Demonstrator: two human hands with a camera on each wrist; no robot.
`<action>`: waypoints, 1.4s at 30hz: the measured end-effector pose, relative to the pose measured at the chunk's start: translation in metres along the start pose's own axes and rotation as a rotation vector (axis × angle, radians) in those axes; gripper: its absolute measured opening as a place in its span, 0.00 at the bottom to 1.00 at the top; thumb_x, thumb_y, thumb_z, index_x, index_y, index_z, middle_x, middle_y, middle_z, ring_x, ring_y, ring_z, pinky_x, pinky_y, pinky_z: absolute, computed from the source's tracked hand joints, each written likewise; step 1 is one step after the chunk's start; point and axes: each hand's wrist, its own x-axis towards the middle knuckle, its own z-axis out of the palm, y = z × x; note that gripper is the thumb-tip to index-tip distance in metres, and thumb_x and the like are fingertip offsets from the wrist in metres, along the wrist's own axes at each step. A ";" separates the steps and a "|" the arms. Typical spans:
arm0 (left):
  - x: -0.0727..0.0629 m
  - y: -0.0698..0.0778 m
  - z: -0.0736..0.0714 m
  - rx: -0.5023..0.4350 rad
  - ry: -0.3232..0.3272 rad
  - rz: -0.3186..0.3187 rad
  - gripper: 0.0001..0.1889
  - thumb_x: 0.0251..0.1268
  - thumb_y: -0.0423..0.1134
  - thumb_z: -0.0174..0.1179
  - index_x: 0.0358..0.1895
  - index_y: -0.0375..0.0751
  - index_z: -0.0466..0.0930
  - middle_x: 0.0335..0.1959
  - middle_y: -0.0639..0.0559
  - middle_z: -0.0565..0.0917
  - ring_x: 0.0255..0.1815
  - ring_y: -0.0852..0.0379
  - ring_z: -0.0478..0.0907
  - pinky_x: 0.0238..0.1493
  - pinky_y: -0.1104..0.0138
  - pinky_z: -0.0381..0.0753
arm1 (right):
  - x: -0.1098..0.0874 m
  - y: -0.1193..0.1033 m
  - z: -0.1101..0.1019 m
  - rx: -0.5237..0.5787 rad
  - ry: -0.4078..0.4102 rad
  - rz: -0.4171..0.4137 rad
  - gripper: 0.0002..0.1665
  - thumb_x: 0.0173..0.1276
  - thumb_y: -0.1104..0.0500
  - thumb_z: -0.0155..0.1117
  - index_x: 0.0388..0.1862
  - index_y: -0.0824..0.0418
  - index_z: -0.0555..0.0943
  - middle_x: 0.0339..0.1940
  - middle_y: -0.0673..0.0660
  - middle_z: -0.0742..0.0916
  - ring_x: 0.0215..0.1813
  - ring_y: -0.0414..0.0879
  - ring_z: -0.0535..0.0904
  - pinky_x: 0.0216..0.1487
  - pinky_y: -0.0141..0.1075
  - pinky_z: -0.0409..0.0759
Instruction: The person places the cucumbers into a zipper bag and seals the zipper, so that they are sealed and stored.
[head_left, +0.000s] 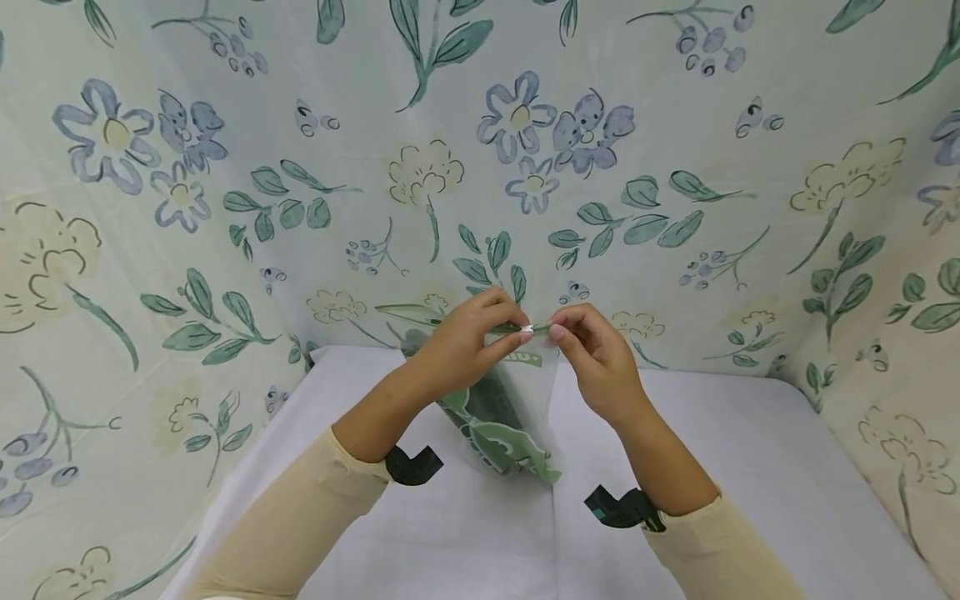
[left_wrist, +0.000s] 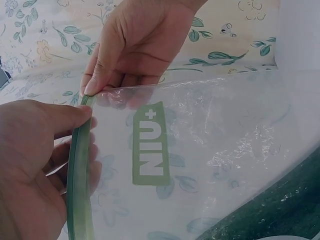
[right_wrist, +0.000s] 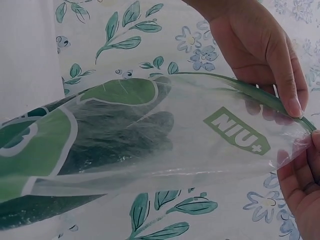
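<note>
A clear zip bag (left_wrist: 210, 130) with green print and a "NIU+" label hangs between both hands over the table. Along its top runs a green zip strip (left_wrist: 79, 175). My left hand (head_left: 476, 337) pinches this strip between thumb and fingers, close to a small white piece (head_left: 527, 328) on it. Just to the right, my right hand (head_left: 600, 358) pinches the strip's end at the bag's top corner. The two hands' fingertips are very near each other. Inside the bag's lower part lie long, dark green, rounded things (right_wrist: 120, 140), partly hidden by the leafy print.
A white cloth (head_left: 675, 450) covers the table under the bag. Floral fabric (head_left: 585, 142) stands behind and at both sides. Black wrist mounts (head_left: 414, 465) sit on both forearms at the beige sleeves (head_left: 315, 508).
</note>
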 end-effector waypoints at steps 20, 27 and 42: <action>-0.004 -0.001 0.001 0.015 0.032 0.011 0.06 0.72 0.41 0.62 0.44 0.45 0.84 0.44 0.53 0.77 0.44 0.60 0.74 0.48 0.64 0.81 | -0.004 0.004 -0.004 0.013 0.037 -0.007 0.07 0.76 0.68 0.54 0.48 0.73 0.74 0.40 0.58 0.80 0.43 0.45 0.78 0.48 0.25 0.80; -0.004 -0.004 0.001 0.009 0.047 0.009 0.05 0.72 0.41 0.63 0.44 0.46 0.85 0.43 0.54 0.77 0.44 0.60 0.74 0.47 0.66 0.79 | -0.005 0.006 -0.007 -0.004 0.064 0.009 0.08 0.77 0.67 0.54 0.49 0.72 0.74 0.40 0.53 0.80 0.43 0.43 0.77 0.48 0.24 0.80; -0.005 -0.008 -0.003 0.046 0.051 -0.012 0.06 0.71 0.41 0.63 0.45 0.46 0.85 0.46 0.54 0.78 0.49 0.58 0.75 0.51 0.64 0.80 | -0.006 0.009 -0.015 0.032 0.146 -0.021 0.08 0.77 0.69 0.54 0.47 0.75 0.73 0.35 0.54 0.79 0.40 0.43 0.78 0.46 0.26 0.80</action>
